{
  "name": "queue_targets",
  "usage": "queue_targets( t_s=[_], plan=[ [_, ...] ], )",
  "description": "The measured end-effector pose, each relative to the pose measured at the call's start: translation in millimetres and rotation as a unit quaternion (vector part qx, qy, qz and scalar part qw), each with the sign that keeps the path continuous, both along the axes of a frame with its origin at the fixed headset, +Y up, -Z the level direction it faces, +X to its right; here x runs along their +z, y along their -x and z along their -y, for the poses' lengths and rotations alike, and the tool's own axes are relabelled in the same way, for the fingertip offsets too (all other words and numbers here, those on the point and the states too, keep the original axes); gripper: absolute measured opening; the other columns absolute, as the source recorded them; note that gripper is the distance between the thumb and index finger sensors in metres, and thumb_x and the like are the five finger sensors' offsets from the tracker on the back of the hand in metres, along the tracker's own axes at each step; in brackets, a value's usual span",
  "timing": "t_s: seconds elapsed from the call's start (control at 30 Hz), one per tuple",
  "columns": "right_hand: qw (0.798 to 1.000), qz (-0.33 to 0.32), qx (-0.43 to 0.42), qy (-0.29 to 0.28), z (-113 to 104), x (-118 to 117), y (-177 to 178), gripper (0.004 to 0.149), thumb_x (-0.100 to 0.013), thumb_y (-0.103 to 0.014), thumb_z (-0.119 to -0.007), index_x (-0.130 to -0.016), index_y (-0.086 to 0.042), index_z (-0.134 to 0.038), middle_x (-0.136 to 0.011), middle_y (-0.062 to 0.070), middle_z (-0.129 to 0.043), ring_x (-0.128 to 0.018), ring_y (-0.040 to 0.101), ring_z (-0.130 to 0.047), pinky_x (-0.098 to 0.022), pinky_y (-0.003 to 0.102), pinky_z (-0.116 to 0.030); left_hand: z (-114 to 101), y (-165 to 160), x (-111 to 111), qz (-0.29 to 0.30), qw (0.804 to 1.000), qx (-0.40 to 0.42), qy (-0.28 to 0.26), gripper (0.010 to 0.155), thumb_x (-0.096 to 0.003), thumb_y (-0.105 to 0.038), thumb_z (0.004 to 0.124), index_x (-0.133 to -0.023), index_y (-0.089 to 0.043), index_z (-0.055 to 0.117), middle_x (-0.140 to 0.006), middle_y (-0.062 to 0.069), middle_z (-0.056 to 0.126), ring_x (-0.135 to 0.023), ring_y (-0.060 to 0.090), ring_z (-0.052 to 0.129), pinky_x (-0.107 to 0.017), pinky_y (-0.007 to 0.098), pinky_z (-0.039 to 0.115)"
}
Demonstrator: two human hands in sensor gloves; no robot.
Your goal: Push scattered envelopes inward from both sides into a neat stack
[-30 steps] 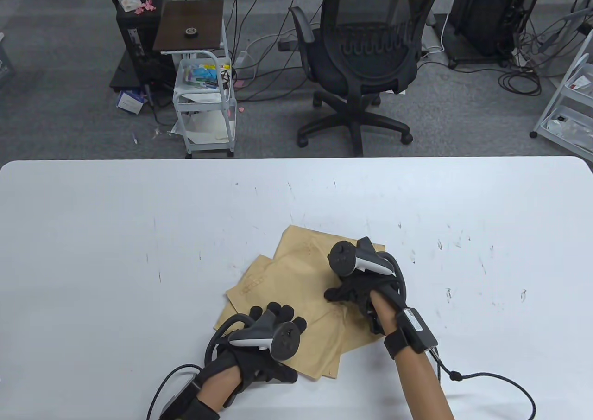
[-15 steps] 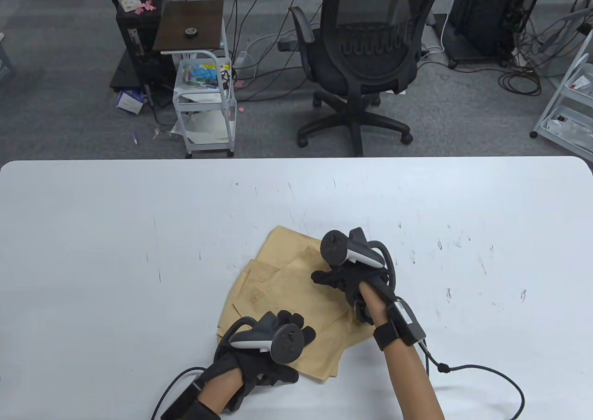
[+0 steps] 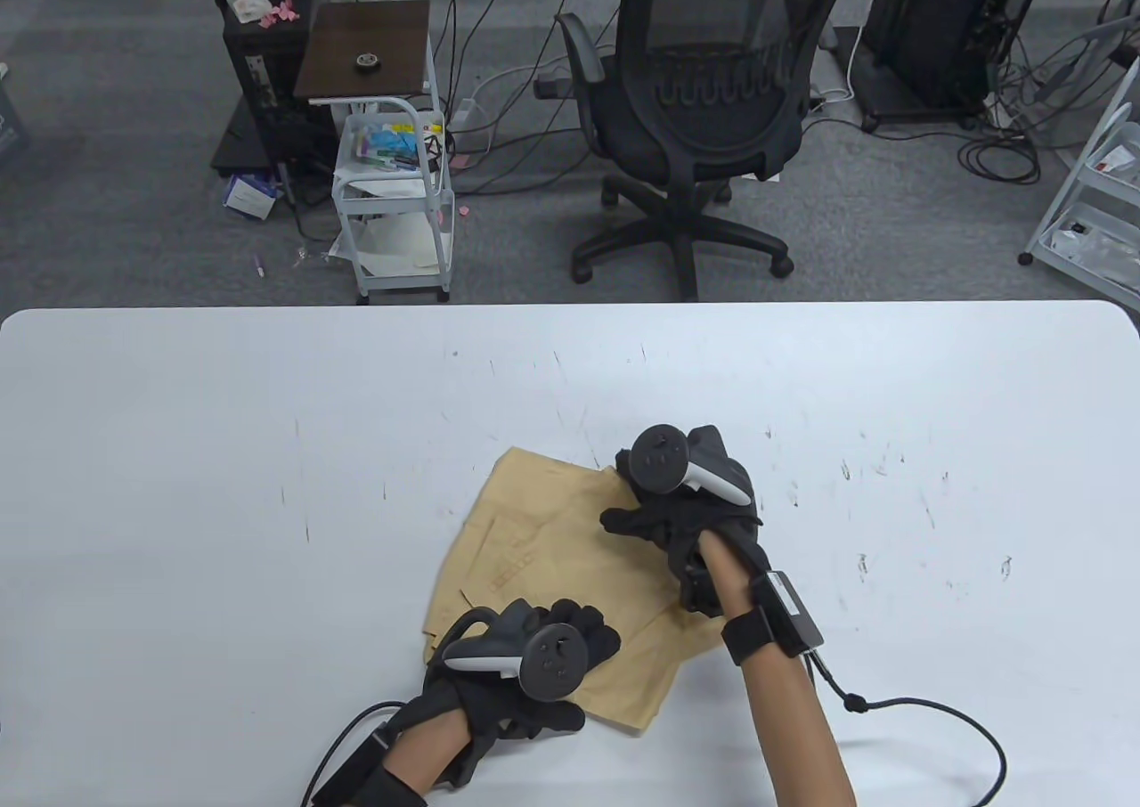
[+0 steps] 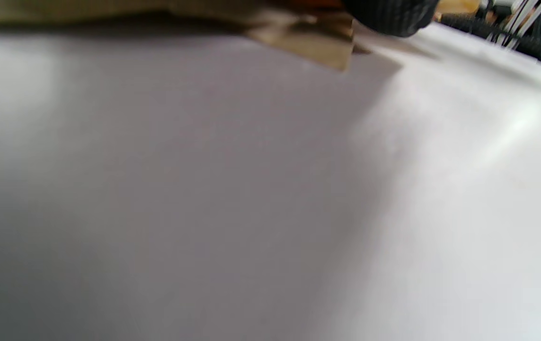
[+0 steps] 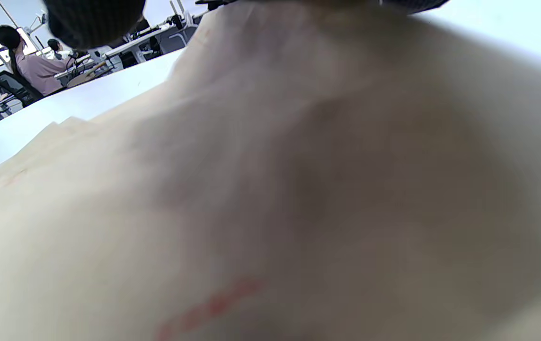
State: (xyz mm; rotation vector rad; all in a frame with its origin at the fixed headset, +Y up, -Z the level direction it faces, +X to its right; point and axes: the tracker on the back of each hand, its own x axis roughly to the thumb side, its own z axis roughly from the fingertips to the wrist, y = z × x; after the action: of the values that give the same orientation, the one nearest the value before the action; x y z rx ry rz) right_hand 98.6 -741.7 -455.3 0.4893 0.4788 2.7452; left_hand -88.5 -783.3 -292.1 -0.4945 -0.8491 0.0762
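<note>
Several brown envelopes lie in a loose overlapping pile on the white table, near its front middle. My left hand rests on the pile's near left part, fingers bent over the paper. My right hand presses palm down on the pile's far right part, thumb pointing left. In the left wrist view a corner of an envelope sticks out over the table under a fingertip. The right wrist view is filled by blurred envelope paper with a fingertip at the top.
The table's far edge borders a floor with a black office chair and a white cart. A cable trails from my right wrist across the table's near right.
The pile has slid left and drawn closer together. My right hand moved left and slightly farther with it. My left hand shifted a little to the right.
</note>
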Motion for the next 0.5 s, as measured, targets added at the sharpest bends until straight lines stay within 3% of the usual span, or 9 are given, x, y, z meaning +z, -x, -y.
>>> queue_targets(
  t_s=[0.13,0.27,0.37,0.5],
  plan=[
    [0.999,0.017,0.045,-0.007,-4,3,-18,0.090,-0.047,-0.049,-0.068,-0.109,0.000,-0.026,-0.112,0.028,-0.049,-0.097,0.054,-0.050,-0.068,0.071,-0.040,-18,14,-5,-0.034,0.999,-0.015,0.008,0.091,-0.0454,-0.052,0.069,-0.107,-0.027,0.007,-0.112,0.015,-0.002,-0.105,0.044,0.005,-0.079,0.059,0.023],
    [0.996,0.016,0.088,0.030,13,9,-27,0.094,-0.046,-0.051,-0.068,-0.109,0.002,-0.022,-0.113,0.032,-0.041,-0.096,0.058,-0.046,-0.067,0.074,-0.037,-11,32,-11,-0.126,0.978,-0.159,0.049,0.105,-0.0433,-0.064,0.063,-0.103,-0.018,-0.010,-0.106,0.029,-0.014,-0.101,0.059,0.002,-0.076,0.072,0.021],
    [0.994,-0.002,0.101,0.048,22,16,-26,0.095,-0.046,-0.051,-0.067,-0.108,0.003,-0.018,-0.112,0.033,-0.034,-0.096,0.058,-0.036,-0.068,0.071,-0.038,6,33,-14,-0.117,0.979,-0.158,0.061,0.103,-0.0436,-0.063,0.062,-0.104,-0.017,-0.007,-0.105,0.029,-0.012,-0.098,0.059,0.000,-0.075,0.071,0.020],
    [0.998,-0.019,0.048,0.040,23,24,-26,0.094,-0.048,-0.052,-0.063,-0.108,0.005,-0.020,-0.112,0.035,-0.036,-0.095,0.059,-0.035,-0.067,0.070,-0.041,4,21,-15,-0.093,0.990,-0.105,0.015,0.097,-0.0436,-0.063,0.061,-0.107,-0.021,0.001,-0.111,0.025,-0.003,-0.102,0.055,0.006,-0.077,0.068,0.023]
  ],
)
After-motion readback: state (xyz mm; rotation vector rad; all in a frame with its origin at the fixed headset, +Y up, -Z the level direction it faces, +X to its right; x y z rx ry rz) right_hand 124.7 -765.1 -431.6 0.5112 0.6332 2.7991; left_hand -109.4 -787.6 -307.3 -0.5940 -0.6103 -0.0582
